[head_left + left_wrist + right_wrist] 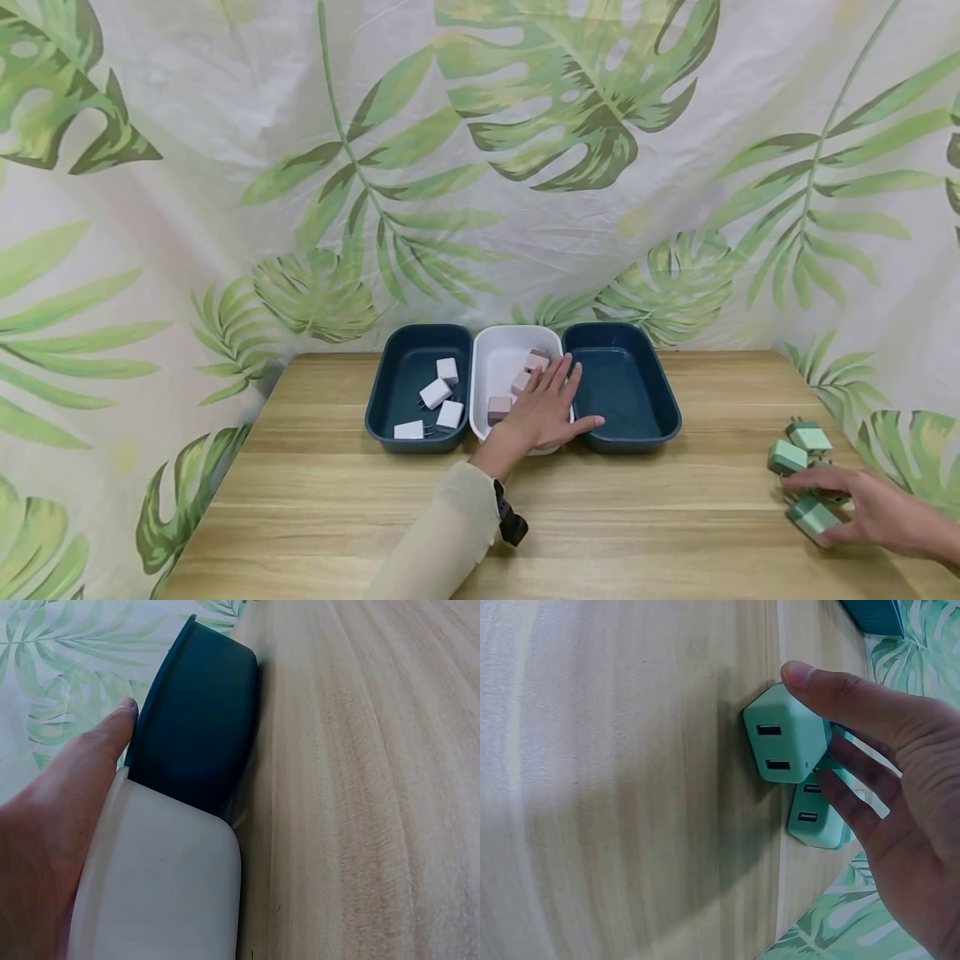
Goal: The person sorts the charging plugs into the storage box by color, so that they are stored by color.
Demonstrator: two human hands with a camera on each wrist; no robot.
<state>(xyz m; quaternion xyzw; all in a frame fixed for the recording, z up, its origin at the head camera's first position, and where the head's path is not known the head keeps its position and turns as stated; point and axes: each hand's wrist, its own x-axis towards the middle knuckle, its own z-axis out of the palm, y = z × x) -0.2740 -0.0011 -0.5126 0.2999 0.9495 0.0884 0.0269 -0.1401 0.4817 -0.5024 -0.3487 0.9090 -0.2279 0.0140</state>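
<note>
My left hand (542,412) lies over the white tray (491,350) with its fingers spread. Pink charger plugs (500,408) sit in that tray, partly hidden by the hand. In the left wrist view, the thumb reaches along the rim of the right dark blue tray (202,712), next to the white tray (165,870). At the table's right side, my right hand (873,508) has its thumb and fingers curled round a green charger plug (813,517). Its two USB slots show in the right wrist view, where another green charger (815,814) lies close behind.
Several white charger plugs (435,393) lie in the left dark blue tray (375,408). The right dark blue tray (622,400) has a bare floor. More green chargers (810,437) lie just beyond the right hand. A leaf-patterned cloth (525,250) hangs behind the wooden table (315,517).
</note>
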